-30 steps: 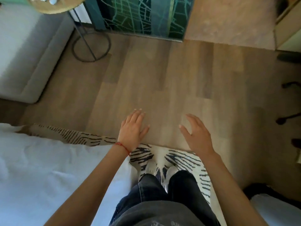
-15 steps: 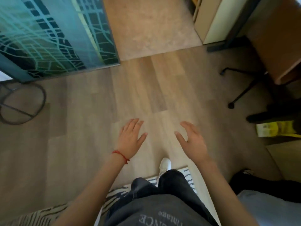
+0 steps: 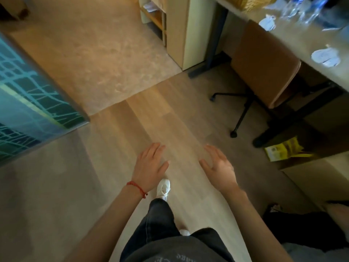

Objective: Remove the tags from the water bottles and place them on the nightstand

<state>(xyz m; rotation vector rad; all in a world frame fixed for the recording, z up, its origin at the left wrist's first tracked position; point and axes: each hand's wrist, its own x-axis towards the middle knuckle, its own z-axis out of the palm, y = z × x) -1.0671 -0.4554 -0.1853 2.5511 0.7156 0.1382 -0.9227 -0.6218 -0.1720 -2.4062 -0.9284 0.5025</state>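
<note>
Clear water bottles [image 3: 302,8] stand blurred on the desk [image 3: 294,44] at the top right, with white tag-like pieces [image 3: 267,22] [image 3: 324,56] lying on the desktop near them. My left hand [image 3: 150,166], with a red string at the wrist, is held out over the wooden floor, fingers spread and empty. To its right my right hand [image 3: 219,170] is likewise open and holds nothing. Both hands are far from the bottles. No nightstand is in view.
A brown office chair [image 3: 264,72] on a black wheeled base stands tucked at the desk. A yellow bag [image 3: 283,150] lies under the desk. A wooden shelf unit [image 3: 170,25] is at the top, a teal patterned panel [image 3: 28,110] on the left, dark bags [image 3: 302,227] at lower right.
The view has swung right and I have stepped off the striped rug; the bed and round table have left the frame, the desk with the bottles has come in. Both hands stay open.
</note>
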